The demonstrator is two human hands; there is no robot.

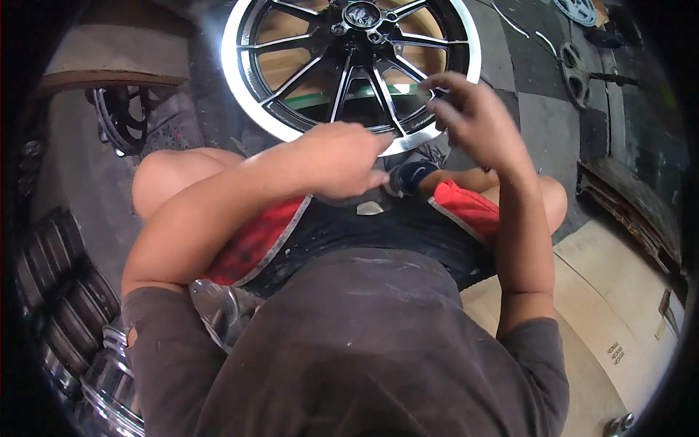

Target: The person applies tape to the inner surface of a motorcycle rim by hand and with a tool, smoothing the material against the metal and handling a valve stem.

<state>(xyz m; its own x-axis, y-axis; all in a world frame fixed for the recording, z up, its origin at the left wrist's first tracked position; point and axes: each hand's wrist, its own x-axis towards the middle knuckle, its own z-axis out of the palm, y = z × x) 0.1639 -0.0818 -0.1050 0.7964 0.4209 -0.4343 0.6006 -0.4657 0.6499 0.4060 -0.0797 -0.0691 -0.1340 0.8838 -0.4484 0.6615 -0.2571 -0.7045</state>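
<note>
A black alloy wheel (349,65) with a bright silver rim and many spokes lies at the top of the view. My left hand (342,156) is at the wheel's near edge, index finger stretched out over the rim and thumb apart, with nothing visible held. My right hand (473,120), slightly blurred, hangs over the wheel's right edge with curved fingers apart and apparently empty. A small pale piece (369,208) rests on my dark shorts between my legs.
Metal rims (109,371) are stacked at lower left. A dark wheel (120,124) sits under a board (116,54) at upper left. Cardboard (597,306) covers the floor at right, beside a dark metal piece (626,218). Pulley-like wheels (575,76) lie at upper right.
</note>
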